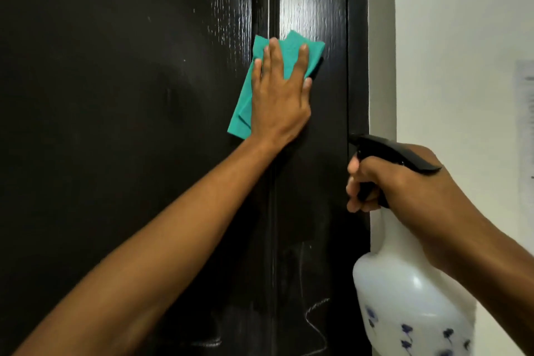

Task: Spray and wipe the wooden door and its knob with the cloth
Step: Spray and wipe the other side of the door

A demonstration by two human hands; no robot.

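Note:
The dark wooden door [115, 95] fills most of the view, with wet shiny streaks near its upper right. My left hand [278, 89] lies flat with straight, spread fingers and presses a folded teal cloth [245, 107] against the door beside the raised panel edge. My right hand [398, 182] grips the neck of a white spray bottle [404, 292] with a black trigger head, its nozzle pointing left toward the door frame. Blue flower prints mark the bottle's lower body. The door knob is out of view.
The dark door frame [358, 52] runs down the right side of the door. A white wall [462, 37] lies to its right, with a pale paper sheet [524, 124] stuck on it at the far right. Faint chalk-like scribbles [315, 324] mark the door's lower part.

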